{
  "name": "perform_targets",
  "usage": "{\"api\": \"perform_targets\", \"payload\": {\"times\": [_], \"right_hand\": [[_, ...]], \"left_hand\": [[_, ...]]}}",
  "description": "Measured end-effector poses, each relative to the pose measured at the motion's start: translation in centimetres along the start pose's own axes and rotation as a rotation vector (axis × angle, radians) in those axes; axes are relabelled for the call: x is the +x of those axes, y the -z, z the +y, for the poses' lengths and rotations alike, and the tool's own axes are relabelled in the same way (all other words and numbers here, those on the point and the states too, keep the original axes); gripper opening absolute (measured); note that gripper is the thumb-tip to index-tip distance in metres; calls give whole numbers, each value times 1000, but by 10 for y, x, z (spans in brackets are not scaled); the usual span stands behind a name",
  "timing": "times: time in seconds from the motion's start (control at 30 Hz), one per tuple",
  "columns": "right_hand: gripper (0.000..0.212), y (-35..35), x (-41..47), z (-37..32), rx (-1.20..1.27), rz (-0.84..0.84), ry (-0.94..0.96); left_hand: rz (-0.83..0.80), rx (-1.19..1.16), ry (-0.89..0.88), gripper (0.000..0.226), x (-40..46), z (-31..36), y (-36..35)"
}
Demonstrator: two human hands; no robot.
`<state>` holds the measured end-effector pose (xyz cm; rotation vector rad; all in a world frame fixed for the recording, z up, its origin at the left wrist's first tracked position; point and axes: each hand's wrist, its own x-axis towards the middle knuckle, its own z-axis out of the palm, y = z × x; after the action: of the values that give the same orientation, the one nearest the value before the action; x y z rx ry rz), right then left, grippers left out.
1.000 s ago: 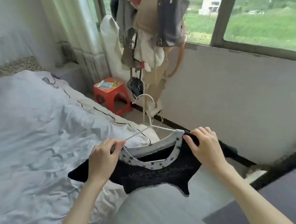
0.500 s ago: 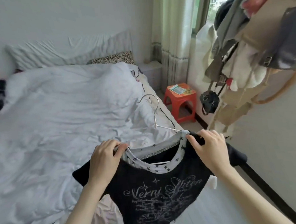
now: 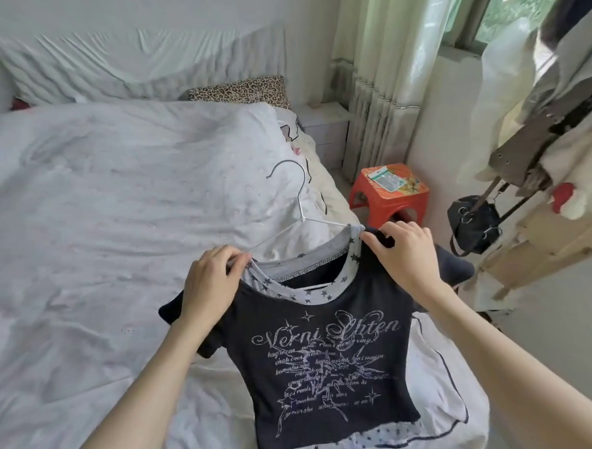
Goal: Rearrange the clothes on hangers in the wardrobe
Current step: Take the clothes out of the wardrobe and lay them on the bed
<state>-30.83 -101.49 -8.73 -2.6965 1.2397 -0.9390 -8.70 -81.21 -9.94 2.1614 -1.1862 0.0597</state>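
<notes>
A black T-shirt (image 3: 329, 370) with pale script print and a white star-patterned collar hangs on a thin white wire hanger (image 3: 298, 203), held over the bed's foot corner. My left hand (image 3: 210, 287) pinches the shirt's left shoulder by the collar. My right hand (image 3: 404, 256) grips the right shoulder, fingers curled over the fabric and hanger arm. The hanger's hook sticks up and away from me. The shirt's body hangs down toward me.
A wide bed with a rumpled white duvet (image 3: 116, 233) fills the left. A red plastic stool (image 3: 389, 193) stands by the curtain (image 3: 379, 82). At the right a coat rack (image 3: 540, 142) carries clothes and a black bag (image 3: 473, 223). Bare floor lies at the lower right.
The view has swung left from the window wall to the bed. The shirt, held at both shoulders, has dropped from bunched up to hanging flat, so that its print shows.
</notes>
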Motion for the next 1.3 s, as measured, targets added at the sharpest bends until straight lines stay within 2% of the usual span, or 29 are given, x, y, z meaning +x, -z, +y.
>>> {"api": "perform_targets", "payload": {"times": [0.23,0.43,0.67,0.77,0.97,1.17,1.3], "right_hand": [[39,-117,79,18,26,-154,-55],[34,-210,132,39,33,-193,-63],[35,-330,171,75,63,-262,-120],[34,-372,180,86,88,-279,-160],[34,-428,198,95,91,-284,-211],[35,-457,187,97,-5,-376,-215],[45,-445,139,88,-6,-310,-109]], "left_hand": [[-132,7,98,26,103,-69,-82],[-88,39,131,24,173,-111,-153],[-134,99,126,28,235,-172,-249],[-103,120,106,27,253,-194,-284],[-86,163,160,31,281,-227,-335],[-275,266,275,32,280,-236,-363],[-364,187,111,50,241,-220,-366]]}}
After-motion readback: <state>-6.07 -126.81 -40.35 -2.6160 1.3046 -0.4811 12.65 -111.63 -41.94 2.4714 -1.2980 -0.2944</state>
